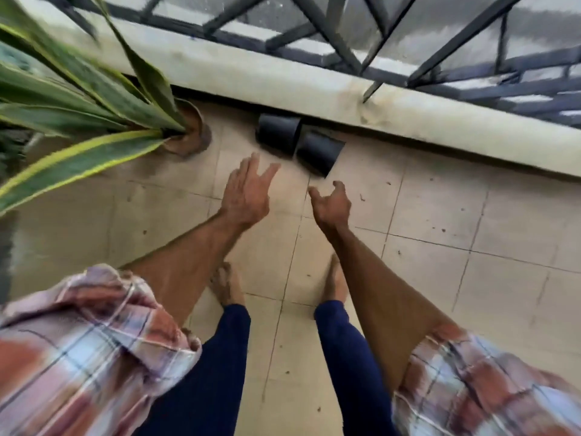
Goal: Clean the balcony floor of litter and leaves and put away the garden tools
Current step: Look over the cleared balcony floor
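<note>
- My left hand [248, 196] — fingers straight and spread, holding nothing — reaches over the tiles [440, 247], which are square, beige and grimy.
- My right hand [333, 204] is loosely curled and empty.
- Two black pots [278, 132], smooth and tapered, lie on their sides, touching each other, at the foot of the stained concrete kerb [314, 86]. They are just beyond my fingertips, with their long axes roughly along the kerb.
- A dark metal railing [345, 42] stands above. On the left, striped blade-like leaves [78, 99] rise from a round terracotta pot [196, 133].

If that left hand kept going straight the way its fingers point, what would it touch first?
Most likely the left hand would meet the black plastic pot lying on its side, the one nearer the potted plant. The picture is blurred and depth is unclear, so it might pass above it.
</note>
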